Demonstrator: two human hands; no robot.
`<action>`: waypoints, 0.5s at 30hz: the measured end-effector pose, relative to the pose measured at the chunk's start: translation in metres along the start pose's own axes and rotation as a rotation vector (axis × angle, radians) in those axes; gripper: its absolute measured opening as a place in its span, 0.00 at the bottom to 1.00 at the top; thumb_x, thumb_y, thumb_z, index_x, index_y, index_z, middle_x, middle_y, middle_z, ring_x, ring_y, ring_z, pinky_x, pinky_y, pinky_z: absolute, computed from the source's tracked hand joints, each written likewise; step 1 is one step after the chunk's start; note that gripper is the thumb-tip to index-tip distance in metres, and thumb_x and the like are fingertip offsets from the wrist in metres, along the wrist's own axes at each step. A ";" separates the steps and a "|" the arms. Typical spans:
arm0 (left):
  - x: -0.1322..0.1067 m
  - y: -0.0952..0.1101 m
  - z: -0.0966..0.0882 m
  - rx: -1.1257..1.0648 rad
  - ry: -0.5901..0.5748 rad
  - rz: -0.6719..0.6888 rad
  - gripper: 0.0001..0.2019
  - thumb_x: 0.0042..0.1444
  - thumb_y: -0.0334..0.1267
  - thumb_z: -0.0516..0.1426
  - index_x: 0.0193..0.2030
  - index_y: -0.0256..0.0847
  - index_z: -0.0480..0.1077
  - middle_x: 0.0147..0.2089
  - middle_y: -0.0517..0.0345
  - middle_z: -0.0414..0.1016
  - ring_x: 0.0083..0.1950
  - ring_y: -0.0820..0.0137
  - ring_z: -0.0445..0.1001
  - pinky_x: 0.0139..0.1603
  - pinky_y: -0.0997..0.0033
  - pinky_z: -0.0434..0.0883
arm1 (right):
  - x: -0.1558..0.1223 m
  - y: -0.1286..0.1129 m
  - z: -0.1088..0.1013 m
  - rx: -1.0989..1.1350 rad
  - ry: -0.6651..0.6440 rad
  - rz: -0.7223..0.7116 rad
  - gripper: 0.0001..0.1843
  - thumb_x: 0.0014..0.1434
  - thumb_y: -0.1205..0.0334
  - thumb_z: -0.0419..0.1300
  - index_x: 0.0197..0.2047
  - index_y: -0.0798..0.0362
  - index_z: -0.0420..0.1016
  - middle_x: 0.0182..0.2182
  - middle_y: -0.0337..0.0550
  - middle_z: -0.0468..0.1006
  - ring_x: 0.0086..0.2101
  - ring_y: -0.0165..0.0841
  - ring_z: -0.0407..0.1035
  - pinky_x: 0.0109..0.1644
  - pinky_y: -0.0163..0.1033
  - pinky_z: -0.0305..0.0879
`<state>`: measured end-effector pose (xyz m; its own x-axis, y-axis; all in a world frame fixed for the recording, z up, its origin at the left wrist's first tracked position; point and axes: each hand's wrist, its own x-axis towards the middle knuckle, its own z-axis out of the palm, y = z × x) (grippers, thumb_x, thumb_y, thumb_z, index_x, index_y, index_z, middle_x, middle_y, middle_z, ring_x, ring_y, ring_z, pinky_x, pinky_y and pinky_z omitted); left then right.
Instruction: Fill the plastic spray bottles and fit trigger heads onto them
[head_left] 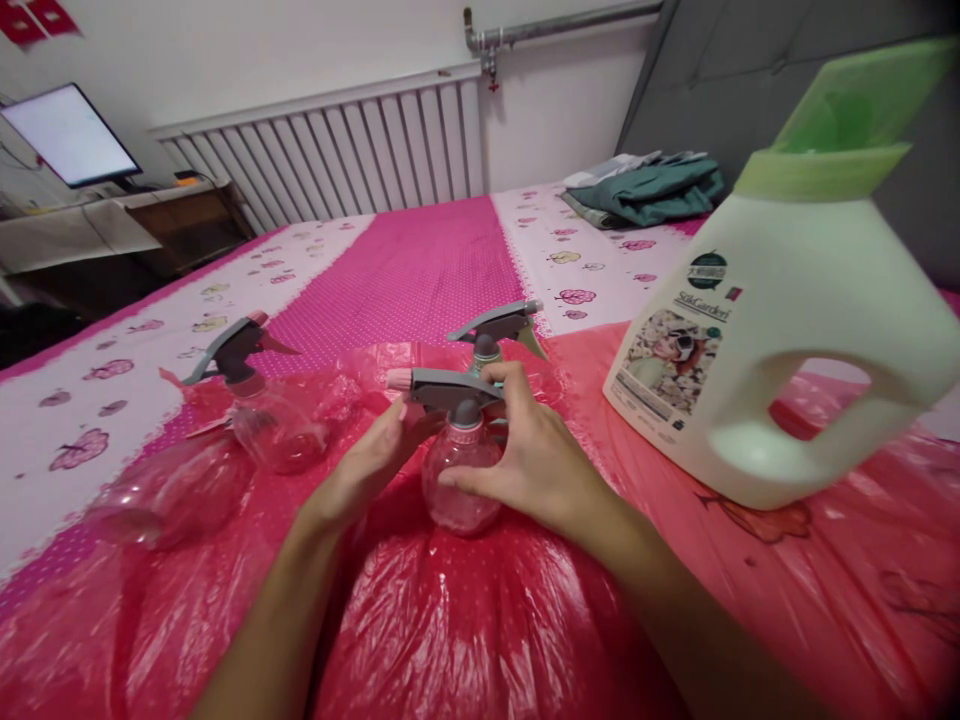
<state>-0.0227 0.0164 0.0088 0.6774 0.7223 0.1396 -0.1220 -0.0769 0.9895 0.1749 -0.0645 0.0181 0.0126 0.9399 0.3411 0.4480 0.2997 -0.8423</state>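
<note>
A small round clear pink spray bottle (459, 492) with a grey head and pink nozzle stands upright in front of me. My right hand (536, 455) is wrapped round it, thumb on the round body and index finger at the back of the spray head. From the left, my left hand (379, 450) closes in at the trigger side, its thumb by the nozzle and its fingertips partly hidden behind the head. Directly behind stands a second spray bottle (487, 350) with a grey head and pale trigger, its body mostly covered by my right hand.
Another pink spray bottle (281, 430) stands at left, beside a clear bottle (176, 490) lying on red plastic sheeting (450, 620). A large white detergent jug (750, 270) with a green cap stands at right. Folded clothes (645, 190) lie at the back of the bed.
</note>
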 end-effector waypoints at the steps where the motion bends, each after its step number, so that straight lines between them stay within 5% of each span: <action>1: 0.000 0.000 -0.001 0.001 -0.002 0.002 0.27 0.66 0.61 0.59 0.63 0.48 0.75 0.67 0.49 0.76 0.75 0.47 0.65 0.76 0.42 0.61 | 0.000 0.000 0.000 -0.003 0.007 0.002 0.40 0.50 0.55 0.77 0.58 0.45 0.58 0.45 0.41 0.81 0.44 0.43 0.80 0.45 0.45 0.73; 15: 0.002 -0.006 -0.004 -0.056 -0.009 0.015 0.29 0.65 0.65 0.57 0.60 0.46 0.77 0.66 0.46 0.76 0.72 0.45 0.69 0.75 0.39 0.59 | 0.002 -0.002 0.008 0.205 0.041 0.159 0.38 0.45 0.59 0.78 0.51 0.44 0.58 0.42 0.38 0.82 0.46 0.45 0.79 0.52 0.53 0.74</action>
<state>-0.0238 0.0206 0.0031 0.6813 0.7154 0.1554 -0.1731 -0.0489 0.9837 0.1667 -0.0618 0.0171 0.1069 0.9716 0.2110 0.2469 0.1796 -0.9522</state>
